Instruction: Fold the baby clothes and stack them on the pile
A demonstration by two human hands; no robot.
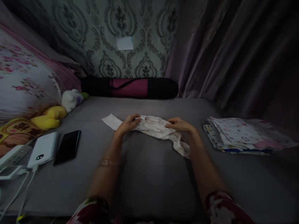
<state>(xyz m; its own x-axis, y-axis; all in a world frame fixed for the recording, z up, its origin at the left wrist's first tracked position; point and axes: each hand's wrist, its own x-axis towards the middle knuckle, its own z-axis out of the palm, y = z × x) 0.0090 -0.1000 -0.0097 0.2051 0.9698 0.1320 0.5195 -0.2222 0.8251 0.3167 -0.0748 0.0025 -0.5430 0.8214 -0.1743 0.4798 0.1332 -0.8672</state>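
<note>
A small white long-sleeved baby top [154,127] with faint spots lies bunched across the grey bed surface [149,174], its neckline toward the far side. My left hand [129,123] grips its left shoulder, fingers closed on the cloth. One sleeve stretches out flat past that hand to the left. On the other side, my right hand [178,124] pinches the right shoulder between thumb and fingers. The second sleeve hangs crumpled toward me, beside my right forearm.
Folded printed cloths [243,133] are stacked at right. On the left lie a black phone [67,147], a white power bank [44,149] with cables, a power strip [15,155] and plush toys [50,117]. A black and pink long bag [129,87] lies along the wall.
</note>
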